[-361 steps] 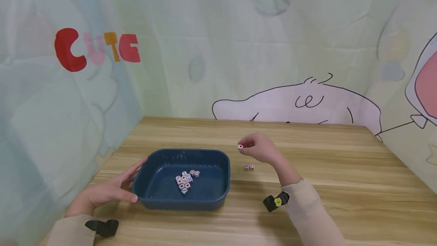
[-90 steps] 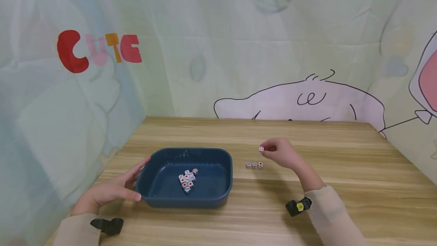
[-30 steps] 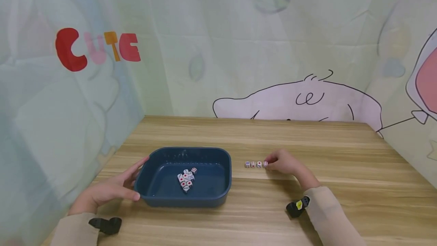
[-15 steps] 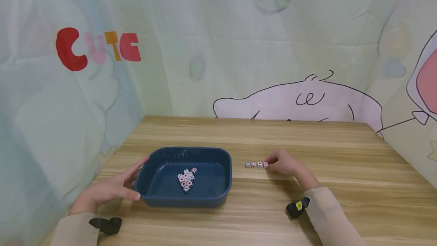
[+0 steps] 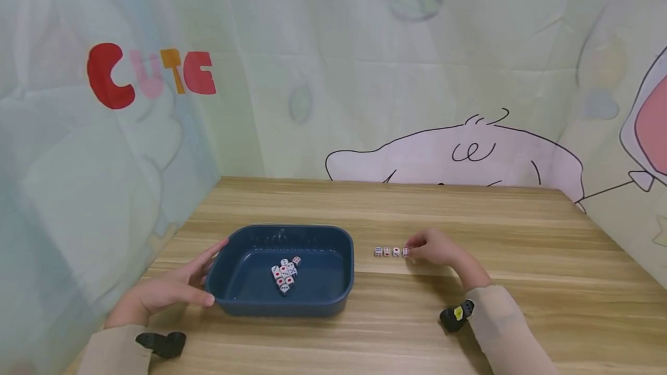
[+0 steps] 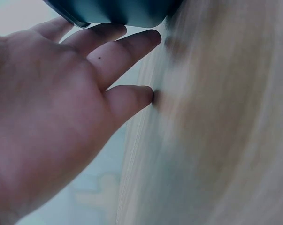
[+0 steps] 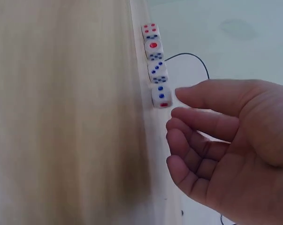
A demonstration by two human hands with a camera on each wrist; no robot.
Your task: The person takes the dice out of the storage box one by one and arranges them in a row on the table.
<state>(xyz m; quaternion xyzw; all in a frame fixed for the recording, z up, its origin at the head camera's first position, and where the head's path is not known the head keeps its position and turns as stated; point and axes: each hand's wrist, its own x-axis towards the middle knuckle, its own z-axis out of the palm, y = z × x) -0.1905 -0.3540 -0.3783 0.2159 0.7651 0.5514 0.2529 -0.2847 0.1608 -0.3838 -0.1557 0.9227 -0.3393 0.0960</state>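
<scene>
Several white dice (image 5: 387,252) with red and blue pips stand in a short row on the table, right of a blue tray (image 5: 281,308). My right hand (image 5: 435,247) is at the right end of this row. In the right wrist view its thumb and index fingertips are just off the nearest die (image 7: 161,96), with nothing between them and the other fingers loosely bent. A cluster of more dice (image 5: 283,275) lies in the tray. My left hand (image 5: 169,289) rests spread against the tray's left side, thumb near the front corner and fingers farther back.
The wooden table (image 5: 469,207) runs back to a printed curtain (image 5: 292,132) on the far side and left. A black wrist camera (image 5: 455,315) sits on the right sleeve, another black camera (image 5: 162,344) on the left.
Twelve seconds ago the row was shorter; dice have been added at its right end. The die pinched three seconds ago now stands there, released. The left hand and tray have barely moved.
</scene>
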